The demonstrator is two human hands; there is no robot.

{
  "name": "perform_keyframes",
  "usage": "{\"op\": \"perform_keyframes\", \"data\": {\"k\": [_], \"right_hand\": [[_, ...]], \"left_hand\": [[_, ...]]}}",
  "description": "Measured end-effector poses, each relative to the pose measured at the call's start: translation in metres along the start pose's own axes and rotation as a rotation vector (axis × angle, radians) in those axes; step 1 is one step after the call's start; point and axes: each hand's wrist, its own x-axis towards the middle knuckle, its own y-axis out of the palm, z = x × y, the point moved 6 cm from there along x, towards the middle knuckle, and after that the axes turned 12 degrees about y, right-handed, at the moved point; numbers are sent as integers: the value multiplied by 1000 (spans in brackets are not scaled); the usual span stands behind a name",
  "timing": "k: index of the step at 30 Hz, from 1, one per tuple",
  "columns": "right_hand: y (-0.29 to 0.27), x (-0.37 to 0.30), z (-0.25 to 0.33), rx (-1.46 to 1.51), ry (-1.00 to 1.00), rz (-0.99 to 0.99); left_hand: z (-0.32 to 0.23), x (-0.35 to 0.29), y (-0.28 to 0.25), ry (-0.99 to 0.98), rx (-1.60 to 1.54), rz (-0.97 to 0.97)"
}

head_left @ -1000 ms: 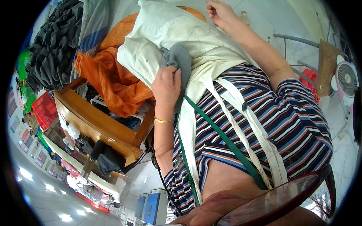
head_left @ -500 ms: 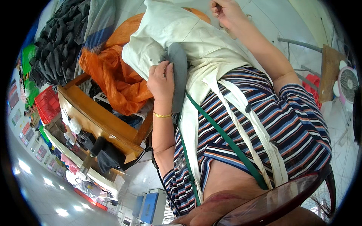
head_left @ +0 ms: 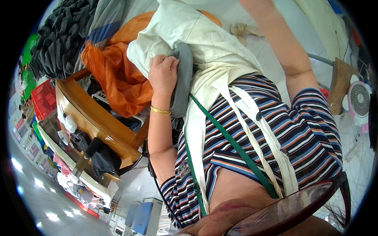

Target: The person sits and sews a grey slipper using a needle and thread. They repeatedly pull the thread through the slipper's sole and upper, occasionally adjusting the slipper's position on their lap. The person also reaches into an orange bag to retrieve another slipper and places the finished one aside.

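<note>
My left hand, with a gold bangle on the wrist, is closed on a folded grey piece of cloth and presses it against a large white cloth draped over my front. My right arm reaches up along the white cloth. My right hand is mostly cut off by the top edge, so its grip is hidden. I wear a striped shirt with pale apron straps and a green strap across it.
An orange plastic sheet lies bunched to the left, beside a wooden bench. A pile of dark grey cloth and a red crate lie beyond. A small fan and a wooden board stand at the right.
My left hand has slid up the grey cloth, which now hangs longer below it. My right hand has risen to the top edge of the view.
</note>
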Motion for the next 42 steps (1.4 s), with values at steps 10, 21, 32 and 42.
{"op": "perform_keyframes", "data": {"k": [10, 21, 32, 42], "right_hand": [[70, -22, -7, -475, -59, 276], [128, -57, 64, -211, -301, 463], [117, -78, -142, -1815, -408, 886], [139, -101, -151, -1710, -121, 840]], "left_hand": [[12, -4, 8, -235, -233, 60], [9, 7, 14, -169, -73, 142], [54, -25, 26, -383, -485, -110], [117, -76, 44, -705, -966, -318]]}}
